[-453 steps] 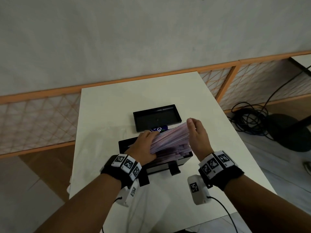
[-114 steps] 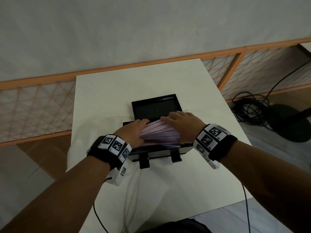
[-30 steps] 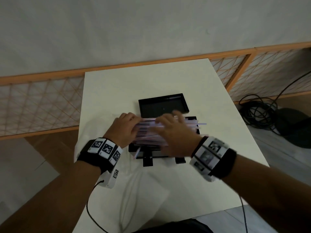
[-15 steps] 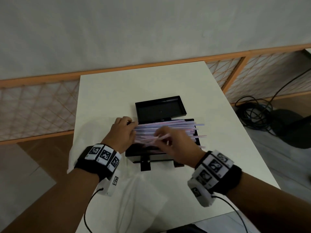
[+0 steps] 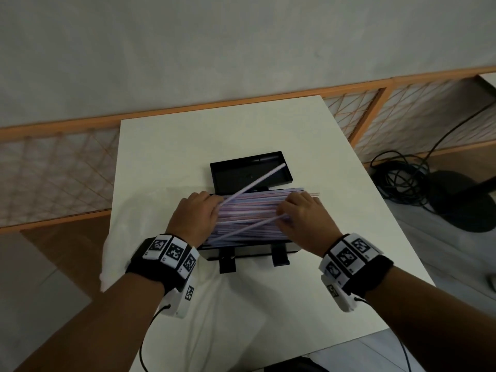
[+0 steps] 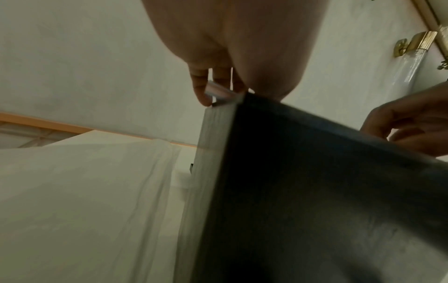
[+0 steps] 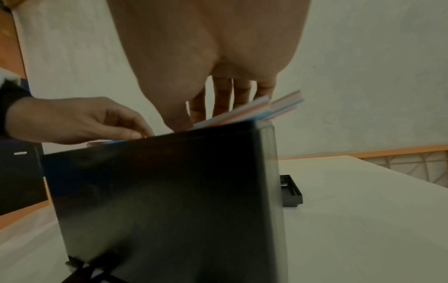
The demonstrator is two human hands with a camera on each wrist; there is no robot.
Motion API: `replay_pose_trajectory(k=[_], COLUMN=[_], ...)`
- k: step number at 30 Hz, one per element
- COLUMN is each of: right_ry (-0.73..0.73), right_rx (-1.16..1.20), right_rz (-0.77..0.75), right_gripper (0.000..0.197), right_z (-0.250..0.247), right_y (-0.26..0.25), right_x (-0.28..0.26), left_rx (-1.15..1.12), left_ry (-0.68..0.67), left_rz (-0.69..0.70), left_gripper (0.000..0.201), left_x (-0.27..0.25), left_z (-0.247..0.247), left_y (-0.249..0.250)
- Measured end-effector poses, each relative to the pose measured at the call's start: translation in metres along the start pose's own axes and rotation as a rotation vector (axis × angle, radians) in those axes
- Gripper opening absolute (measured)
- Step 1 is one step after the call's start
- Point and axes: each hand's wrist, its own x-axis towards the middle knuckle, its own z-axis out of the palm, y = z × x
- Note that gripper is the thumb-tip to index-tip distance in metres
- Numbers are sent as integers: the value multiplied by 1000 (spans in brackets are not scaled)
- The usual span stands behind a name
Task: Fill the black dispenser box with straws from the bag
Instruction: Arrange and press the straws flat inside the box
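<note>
The black dispenser box [image 5: 252,253] stands open on the white table, heaped with pastel straws [image 5: 249,210] lying lengthwise. My left hand [image 5: 196,214] is at the pile's left end and pinches one straw [image 5: 255,182] that slants up over the lid; its end shows between the fingertips [image 6: 201,95] in the left wrist view. My right hand [image 5: 300,214] is at the right end, fingers curled on a second straw [image 5: 249,228] lying askew across the pile. Straw ends [image 7: 278,105] stick out past the box's wall [image 7: 169,191].
The black lid [image 5: 249,173] lies upside down just behind the box. A clear plastic bag [image 5: 126,237] lies flat on the table at the left and runs under my left wrist. Coiled cables and a dark stand base [image 5: 456,200] are on the floor at the right.
My right hand has moved from the pile's middle to its right end. One straw now slants up from my left hand over the lid, and another lies askew across the pile.
</note>
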Motion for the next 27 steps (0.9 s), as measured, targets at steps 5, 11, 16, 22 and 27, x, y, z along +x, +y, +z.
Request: replay_pose_trajectory(k=[5,11,16,22,27], right_ry=[71,-300,-323,-342,-384], right_rx=[40,-17,-104,-109,-94], right_rz=[6,-5,-29,-98,-101], right_gripper=[39,70,75,60,65], right_z=[-12,-5,4,1,-4], right_y=[-12,-18,-19,-13,-8], right_x=[-1,27,18,13,24], left_rx=[13,62,-23,-14,108], left_ry=[-11,-214,-141,-145,-243], left_rz=[71,41,51,122,74], left_gripper=[55,59,74,69,63], left_x=[-2,-5,-11,-9,-4], left_z=[-2,3,5,2,7], left_y=[-3,-9,-8,-7,-3])
